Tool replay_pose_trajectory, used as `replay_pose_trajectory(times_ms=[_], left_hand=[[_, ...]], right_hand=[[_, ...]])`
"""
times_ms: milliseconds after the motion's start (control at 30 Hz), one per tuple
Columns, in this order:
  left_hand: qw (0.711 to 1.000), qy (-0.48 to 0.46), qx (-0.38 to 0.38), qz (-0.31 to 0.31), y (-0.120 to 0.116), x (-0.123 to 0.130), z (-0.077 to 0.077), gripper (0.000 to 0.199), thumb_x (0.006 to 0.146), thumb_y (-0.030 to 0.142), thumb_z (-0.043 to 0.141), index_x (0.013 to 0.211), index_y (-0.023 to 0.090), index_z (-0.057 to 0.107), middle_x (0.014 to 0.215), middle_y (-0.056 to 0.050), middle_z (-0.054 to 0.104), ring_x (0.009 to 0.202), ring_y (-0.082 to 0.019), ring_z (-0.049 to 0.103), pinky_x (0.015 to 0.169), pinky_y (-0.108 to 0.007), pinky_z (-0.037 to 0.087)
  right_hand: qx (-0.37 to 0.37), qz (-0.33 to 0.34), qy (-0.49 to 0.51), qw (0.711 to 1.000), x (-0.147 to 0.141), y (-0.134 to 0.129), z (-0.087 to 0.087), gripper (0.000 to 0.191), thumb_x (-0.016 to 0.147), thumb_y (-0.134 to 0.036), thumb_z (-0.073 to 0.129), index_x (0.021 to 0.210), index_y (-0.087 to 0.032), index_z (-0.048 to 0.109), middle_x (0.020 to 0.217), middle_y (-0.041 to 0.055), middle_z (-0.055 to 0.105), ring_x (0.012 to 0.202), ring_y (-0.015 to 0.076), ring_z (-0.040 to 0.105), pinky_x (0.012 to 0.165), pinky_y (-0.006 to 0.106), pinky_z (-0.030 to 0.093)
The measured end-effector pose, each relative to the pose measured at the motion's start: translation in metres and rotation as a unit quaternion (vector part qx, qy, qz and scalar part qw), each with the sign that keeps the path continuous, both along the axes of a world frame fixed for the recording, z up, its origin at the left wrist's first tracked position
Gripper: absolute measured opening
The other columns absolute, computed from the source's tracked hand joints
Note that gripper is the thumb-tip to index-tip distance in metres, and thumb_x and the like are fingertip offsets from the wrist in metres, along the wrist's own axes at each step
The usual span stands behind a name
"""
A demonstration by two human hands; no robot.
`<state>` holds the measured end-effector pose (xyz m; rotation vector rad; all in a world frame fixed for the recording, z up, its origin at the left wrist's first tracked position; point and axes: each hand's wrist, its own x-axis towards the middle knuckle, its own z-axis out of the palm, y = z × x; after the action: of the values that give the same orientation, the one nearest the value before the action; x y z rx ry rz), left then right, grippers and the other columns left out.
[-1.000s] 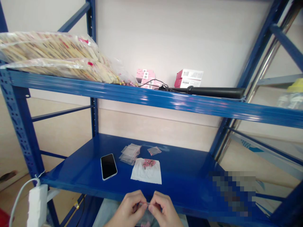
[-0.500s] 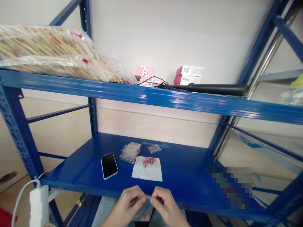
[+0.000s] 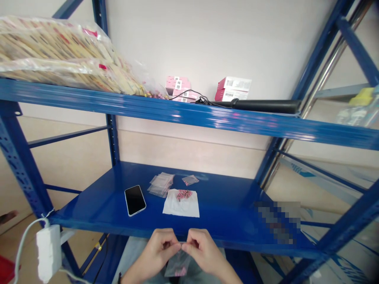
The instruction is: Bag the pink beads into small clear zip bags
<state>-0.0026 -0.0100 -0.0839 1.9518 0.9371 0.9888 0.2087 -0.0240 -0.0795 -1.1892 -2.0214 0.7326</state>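
My left hand (image 3: 161,248) and my right hand (image 3: 199,248) pinch the top edge of a small clear plastic bag (image 3: 177,263) just off the shelf's front edge. Pink beads lie at the bottom of this bag, which hangs down over my lap. Beyond my hands, a white paper sheet (image 3: 180,209) lies on the blue shelf with a heap of pink beads (image 3: 184,194) on its far half. Behind it rests a small clear bag (image 3: 190,180) with a few pink beads. A stack of clear plastic bags (image 3: 161,185) lies left of that.
A phone (image 3: 135,200) lies left of the paper on the lower shelf (image 3: 227,205). On the upper shelf are a large plastic sack (image 3: 65,59), pink boxes (image 3: 179,85), red and white boxes (image 3: 233,86) and a black tube (image 3: 266,105). A white power strip (image 3: 49,252) hangs at left.
My thumbs have come closer together along the bag's top edge, and more of the bag now shows below them. The view has shifted slightly.
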Motion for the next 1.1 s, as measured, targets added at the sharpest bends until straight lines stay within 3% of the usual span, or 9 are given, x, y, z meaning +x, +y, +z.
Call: replay_pose_trajectory(times_ms=[167,300,433,533,600,700,833,967,1100], left_hand=[[0.999,-0.017,-0.037,-0.029,0.008,-0.001,0.003,0.043,0.089,0.048,0.069,0.061,0.015,0.072,0.056,0.0,0.055,0.057,-0.012,0.045,0.056,-0.025,0.03],[0.995,-0.028,-0.073,-0.056,0.017,-0.007,-0.004,0.05,0.093,0.055,0.06,0.07,0.014,0.075,0.049,0.003,0.048,0.048,-0.01,0.039,0.05,-0.023,0.028],[0.992,-0.063,-0.089,0.059,0.045,-0.025,-0.008,0.05,0.093,0.06,0.054,0.094,0.015,0.076,0.055,0.001,0.057,0.045,-0.012,0.045,0.047,-0.023,0.031],[0.986,-0.037,-0.027,0.159,0.087,-0.041,0.009,0.043,0.095,0.052,0.052,0.106,0.016,0.074,0.069,-0.004,0.067,0.06,-0.018,0.059,0.056,-0.026,0.043],[0.981,0.044,0.054,0.183,0.121,-0.045,0.027,0.031,0.095,0.036,0.052,0.109,0.017,0.073,0.098,-0.009,0.073,0.083,-0.022,0.066,0.076,-0.03,0.05],[0.953,0.244,0.106,0.148,0.172,-0.041,0.051,0.04,0.087,0.016,0.051,0.124,0.016,0.066,0.128,-0.013,0.066,0.113,-0.026,0.062,0.1,-0.036,0.045],[0.938,0.325,0.108,0.05,0.215,-0.035,0.062,0.049,0.072,0.025,0.073,0.121,0.021,0.068,0.129,-0.012,0.068,0.126,-0.035,0.055,0.11,-0.046,0.036],[0.901,0.417,0.101,-0.063,0.236,-0.037,0.06,0.064,0.07,0.035,0.078,0.131,0.021,0.062,0.134,-0.015,0.064,0.127,-0.039,0.053,0.11,-0.054,0.032],[0.885,0.45,0.081,-0.088,0.25,-0.037,0.055,0.077,0.066,0.029,0.084,0.138,0.019,0.057,0.139,-0.017,0.06,0.128,-0.041,0.052,0.113,-0.053,0.03]], right_hand=[[-0.006,-0.007,-0.007,1.0,0.003,0.001,0.011,0.043,0.091,-0.041,0.066,0.06,-0.018,0.046,0.063,-0.0043,0.048,0.062,0.0117,0.043,0.058,0.026,0.027],[0.003,0.013,0.009,1.0,0.012,0.006,0.017,0.044,0.094,-0.049,0.062,0.063,-0.019,0.055,0.068,-0.0013,0.056,0.066,0.0137,0.05,0.061,0.026,0.032],[-0.003,-0.062,0.113,0.992,0.035,0.039,0.019,0.047,0.096,-0.057,0.053,0.068,-0.019,0.057,0.059,-0.0026,0.05,0.055,0.0124,0.046,0.055,0.025,0.032],[-0.027,-0.109,0.207,0.972,0.049,0.086,0.027,0.043,0.093,-0.061,0.055,0.088,-0.019,0.064,0.056,-0.0056,0.046,0.046,0.0105,0.041,0.048,0.024,0.029],[-0.017,-0.131,0.262,0.956,0.052,0.125,0.035,0.044,0.089,-0.061,0.061,0.094,-0.018,0.066,0.058,-0.0053,0.048,0.047,0.0104,0.042,0.048,0.024,0.031],[-0.054,-0.17,0.336,0.925,0.053,0.181,0.039,0.047,0.075,-0.063,0.071,0.072,-0.018,0.061,0.053,-0.0052,0.047,0.045,0.0092,0.041,0.046,0.023,0.031],[-0.094,-0.189,0.341,0.916,0.054,0.233,0.03,0.045,0.066,-0.055,0.077,0.058,-0.019,0.053,0.047,-0.0063,0.044,0.041,0.0076,0.037,0.04,0.022,0.028],[-0.118,-0.189,0.343,0.913,0.056,0.258,0.019,0.037,0.067,-0.048,0.074,0.059,-0.019,0.052,0.049,-0.0052,0.047,0.043,0.0075,0.041,0.041,0.021,0.031],[-0.122,-0.219,0.326,0.911,0.059,0.27,0.01,0.031,0.071,-0.043,0.07,0.062,-0.019,0.053,0.052,-0.0034,0.051,0.046,0.0086,0.045,0.043,0.02,0.037]])
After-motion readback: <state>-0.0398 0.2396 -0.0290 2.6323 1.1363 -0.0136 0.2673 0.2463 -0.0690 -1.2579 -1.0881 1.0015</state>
